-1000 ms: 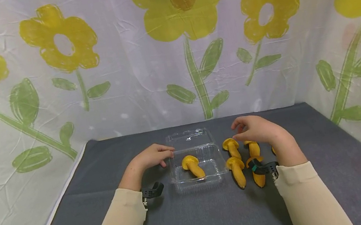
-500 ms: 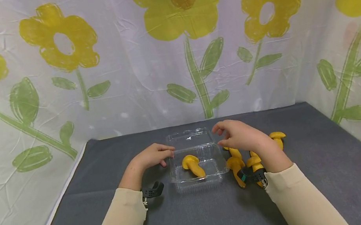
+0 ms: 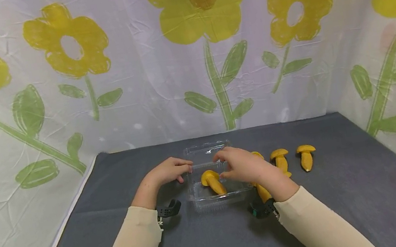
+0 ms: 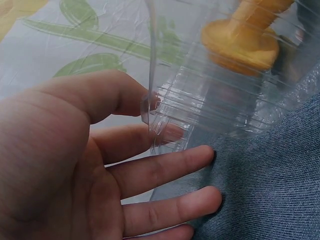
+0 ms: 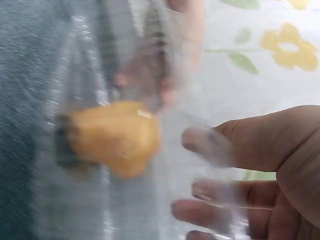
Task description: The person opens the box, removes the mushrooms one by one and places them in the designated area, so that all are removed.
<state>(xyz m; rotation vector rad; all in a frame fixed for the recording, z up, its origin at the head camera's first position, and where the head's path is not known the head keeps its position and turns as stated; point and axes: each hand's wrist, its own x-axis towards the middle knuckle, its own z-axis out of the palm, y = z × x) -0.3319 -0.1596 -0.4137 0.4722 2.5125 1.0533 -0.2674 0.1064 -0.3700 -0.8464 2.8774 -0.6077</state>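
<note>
A clear plastic clamshell container (image 3: 195, 188) stands in the middle of the table with its lid (image 3: 203, 153) folded back. One yellow mushroom (image 3: 214, 184) lies inside, cap toward the far left. At the container's left rim, my left hand (image 3: 167, 172) pinches the edge between thumb (image 4: 132, 97) and index finger, the other fingers stretched out below. My right hand (image 3: 243, 166) hovers over the container's right side, fingers spread and holding nothing. Its thumb (image 5: 240, 145) appears through the clear plastic in the right wrist view, which is blurred.
Right of the container lie several more yellow mushrooms; one (image 3: 307, 157) is apart at the far right, another (image 3: 280, 160) stands out beside the right forearm. The right hand and wrist partly cover others (image 3: 264, 193). A flowered cloth (image 3: 140, 107) hangs behind the dark table (image 3: 210, 244).
My right hand has moved left from above the loose mushrooms to over the container, uncovering the rightmost mushrooms. The left hand has stayed at the container's rim.
</note>
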